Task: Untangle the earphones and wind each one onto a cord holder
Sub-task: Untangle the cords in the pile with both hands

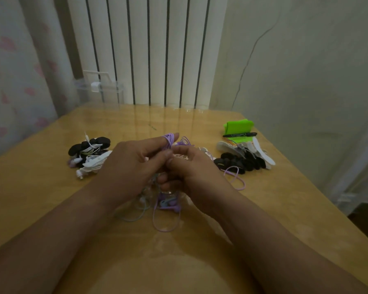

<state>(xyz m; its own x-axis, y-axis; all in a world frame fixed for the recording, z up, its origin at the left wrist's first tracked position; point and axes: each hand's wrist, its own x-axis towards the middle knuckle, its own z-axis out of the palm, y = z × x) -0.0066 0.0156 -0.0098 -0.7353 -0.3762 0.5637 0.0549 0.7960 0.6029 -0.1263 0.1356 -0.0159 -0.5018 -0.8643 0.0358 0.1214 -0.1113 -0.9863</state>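
My left hand (134, 164) holds a purple earphone cord (168, 141) looped round its raised index finger above the middle of the table. My right hand (189, 166) meets it from the right, fingers curled and pinching the same cord. Loose purple loops (166, 219) and a pale blue cord (134, 215) hang below both hands onto the table. Another purple loop (236, 177) lies to the right of my right wrist. What sits between my palms is hidden.
A pile of wound earphones on black and white holders (89, 153) lies at the left. At the right lie black holders (240, 162) and white holders (261, 151), a black marker (239, 134) and a green packet (238, 126). A clear box (100, 85) stands behind the wooden table (285, 209).
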